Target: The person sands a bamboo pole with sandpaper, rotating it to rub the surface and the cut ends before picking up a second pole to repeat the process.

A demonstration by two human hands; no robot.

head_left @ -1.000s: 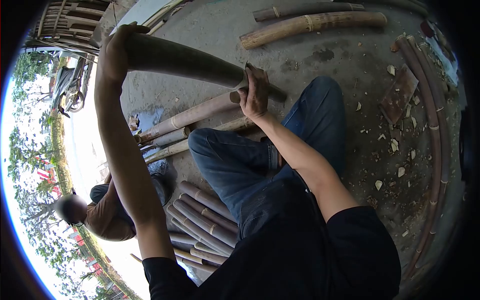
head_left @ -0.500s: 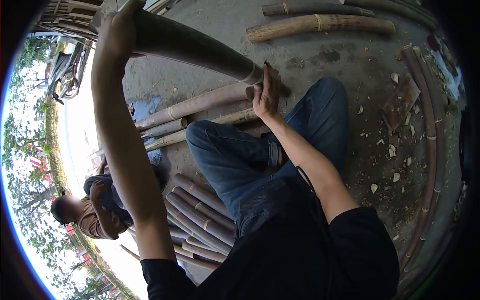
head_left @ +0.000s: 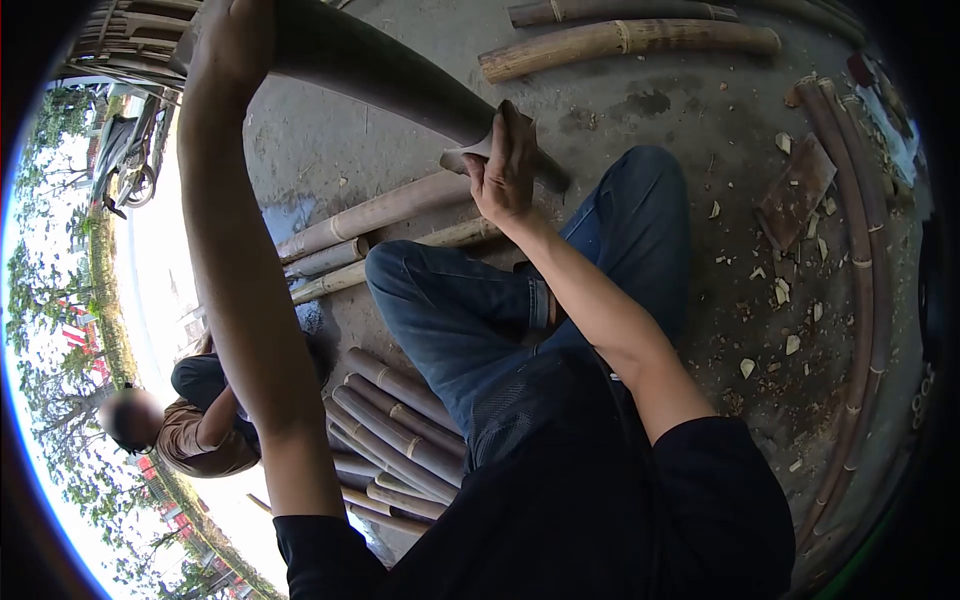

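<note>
A thick dark bamboo pole [head_left: 385, 72] slants from the upper left down to the centre. My left hand [head_left: 238, 35], partly cut off by the top edge, is closed round its upper-left end. Near the other end, my right hand [head_left: 506, 165] grips the pole, fingers wrapped over it. A pale, curved cut edge [head_left: 462, 156] shows just left of those fingers. Beyond my right hand a dark narrow piece [head_left: 550, 174] sticks out; what it belongs to is unclear.
Bamboo poles lie on the ground at the top [head_left: 630, 38], behind my legs [head_left: 400, 205] and along the right [head_left: 862, 260]. Cut lengths [head_left: 405, 430] are piled left of my legs. A rusty plate [head_left: 797, 192] lies among chips. Another person [head_left: 205, 435] sits at left; a motorbike [head_left: 125, 165] stands beyond.
My right hand has moved left and slightly up, and the curved cut edge now shows beside it. The pole has shifted up slightly. The other person's arm has lowered.
</note>
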